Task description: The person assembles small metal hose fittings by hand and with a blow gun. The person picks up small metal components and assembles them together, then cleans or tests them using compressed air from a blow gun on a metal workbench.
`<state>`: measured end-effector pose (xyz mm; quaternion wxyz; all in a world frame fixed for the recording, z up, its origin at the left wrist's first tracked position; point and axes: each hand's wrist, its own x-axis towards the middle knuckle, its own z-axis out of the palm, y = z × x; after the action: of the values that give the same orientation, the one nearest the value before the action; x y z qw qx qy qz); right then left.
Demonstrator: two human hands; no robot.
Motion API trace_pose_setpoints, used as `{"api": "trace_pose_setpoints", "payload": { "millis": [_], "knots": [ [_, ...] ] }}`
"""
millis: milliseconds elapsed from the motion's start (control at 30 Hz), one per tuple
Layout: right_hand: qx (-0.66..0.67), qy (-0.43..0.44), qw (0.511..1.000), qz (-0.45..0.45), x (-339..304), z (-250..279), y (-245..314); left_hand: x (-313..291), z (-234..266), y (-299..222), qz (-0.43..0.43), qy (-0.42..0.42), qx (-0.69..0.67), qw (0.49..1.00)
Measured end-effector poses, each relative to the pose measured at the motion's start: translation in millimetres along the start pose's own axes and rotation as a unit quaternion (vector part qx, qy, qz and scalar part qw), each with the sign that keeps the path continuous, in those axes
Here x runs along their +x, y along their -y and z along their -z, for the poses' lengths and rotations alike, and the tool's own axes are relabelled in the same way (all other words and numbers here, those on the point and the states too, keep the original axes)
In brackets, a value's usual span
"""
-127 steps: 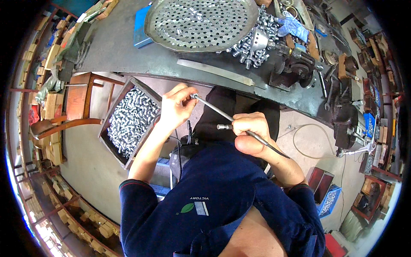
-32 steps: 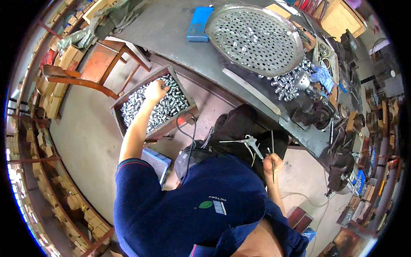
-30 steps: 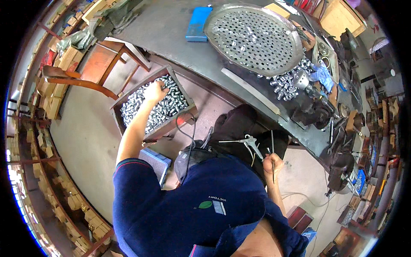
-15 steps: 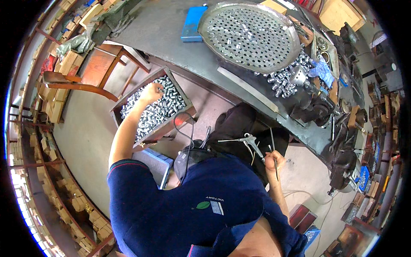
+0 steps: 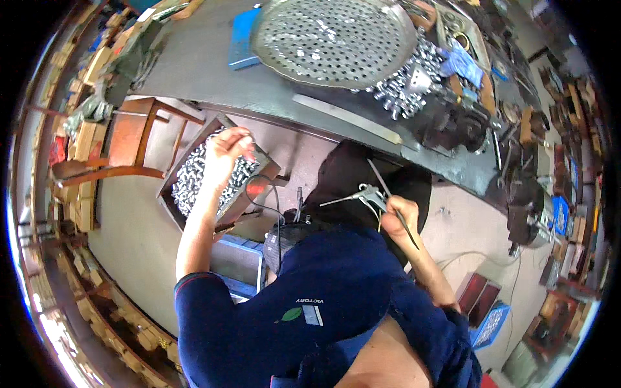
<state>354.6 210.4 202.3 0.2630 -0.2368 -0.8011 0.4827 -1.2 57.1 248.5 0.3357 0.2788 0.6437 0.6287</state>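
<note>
My left hand (image 5: 226, 152) is above a box (image 5: 240, 199) of small shiny metal sleeves (image 5: 187, 181), its fingertips drawn together. Blur hides whatever they pinch. In front of my lap, my right hand (image 5: 400, 216) is closed around a long, thin, dark metal rod (image 5: 378, 176), which sticks out on both sides of the fist. An air blow gun (image 5: 367, 195) with a slim nozzle lies beside that fist, its handle reaching the fingers. I cannot tell whether the fist holds the gun too.
The dark workbench (image 5: 207, 77) carries a round perforated metal tray (image 5: 336, 77), a blue box (image 5: 242, 42), a heap of metal fittings (image 5: 404, 90) and a flat bar (image 5: 346, 118). A wooden chair (image 5: 132, 136) stands left. A blue crate (image 5: 242, 242) sits under my left arm. A hose (image 5: 517, 278) trails at right.
My left hand has risen out of the metal sleeves to above the box. My right hand, with the rod, appears slightly farther forward and left. The whole view has shifted.
</note>
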Motion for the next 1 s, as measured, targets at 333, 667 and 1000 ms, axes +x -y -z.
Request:
{"api": "trace_pose_setpoints", "payload": {
  "millis": [333, 667, 1000],
  "knots": [
    [0.019, 0.041, 0.993, 0.104, 38, 4, 53, -37, -139, 19, 0.177, 0.254, -0.36, 0.88],
    [0.024, 0.055, 0.992, 0.108, 49, 1, 48, -38, -148, 21, 0.162, 0.23, -0.285, 0.916],
    [-0.039, 0.031, 0.996, 0.073, 43, -11, 35, -28, -153, 9, 0.007, 0.267, 0.032, 0.963]
  ]
}}
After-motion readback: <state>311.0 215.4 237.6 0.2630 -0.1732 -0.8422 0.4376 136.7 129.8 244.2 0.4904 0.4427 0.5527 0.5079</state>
